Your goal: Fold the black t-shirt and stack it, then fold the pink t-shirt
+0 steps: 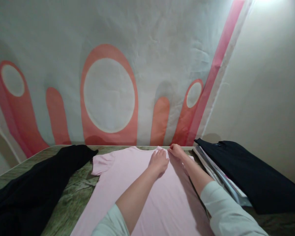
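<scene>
A pale pink T-shirt (127,183) lies spread out, its neckline at the far edge of the table and its lower part running out of view towards me. My left hand (159,161) rests palm down on the shirt just below the right side of the neckline, fingers stretched forward. Close beside it, my right hand (176,150) pinches the fabric at the right shoulder. The left short sleeve lies out to the side. My right arm partly covers the right sleeve.
On the left, a crumpled black garment (39,183) lies on the wood-patterned table (75,193). A stack of folded clothes with a black garment (245,173) on top stands at the right. Behind the table hangs a grey banner (147,65) with orange shapes.
</scene>
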`<state>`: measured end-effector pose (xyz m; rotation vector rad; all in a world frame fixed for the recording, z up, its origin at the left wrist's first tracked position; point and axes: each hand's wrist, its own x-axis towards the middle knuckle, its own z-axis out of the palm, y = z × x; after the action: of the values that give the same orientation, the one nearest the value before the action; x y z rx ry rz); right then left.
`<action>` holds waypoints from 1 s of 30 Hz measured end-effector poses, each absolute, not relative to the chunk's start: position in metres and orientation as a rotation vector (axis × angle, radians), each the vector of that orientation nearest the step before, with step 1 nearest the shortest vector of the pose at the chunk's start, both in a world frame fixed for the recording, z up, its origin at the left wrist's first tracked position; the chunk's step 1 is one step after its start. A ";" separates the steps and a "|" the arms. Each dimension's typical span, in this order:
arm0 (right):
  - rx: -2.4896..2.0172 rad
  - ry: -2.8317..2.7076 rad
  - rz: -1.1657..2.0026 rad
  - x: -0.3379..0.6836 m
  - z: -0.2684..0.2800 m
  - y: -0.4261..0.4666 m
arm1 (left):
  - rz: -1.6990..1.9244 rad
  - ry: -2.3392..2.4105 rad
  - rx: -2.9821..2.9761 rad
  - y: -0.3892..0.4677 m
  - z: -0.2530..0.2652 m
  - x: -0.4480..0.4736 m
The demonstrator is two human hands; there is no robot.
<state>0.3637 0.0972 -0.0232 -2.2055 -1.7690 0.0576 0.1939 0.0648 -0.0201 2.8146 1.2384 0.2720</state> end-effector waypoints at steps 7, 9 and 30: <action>-2.178 -1.852 0.048 0.369 -0.029 0.098 | 0.363 1.274 2.793 0.068 -0.037 0.197; -2.201 -1.848 0.024 0.370 -0.029 0.098 | 0.360 1.280 2.777 0.068 -0.037 0.198; -2.412 -1.834 0.078 0.385 -0.045 -0.019 | 0.414 1.341 2.748 0.067 -0.039 0.203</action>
<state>0.3852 -0.0187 -0.0445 -2.4124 -1.8341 0.0775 0.2031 0.0670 -0.0392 2.7479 1.3412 0.4138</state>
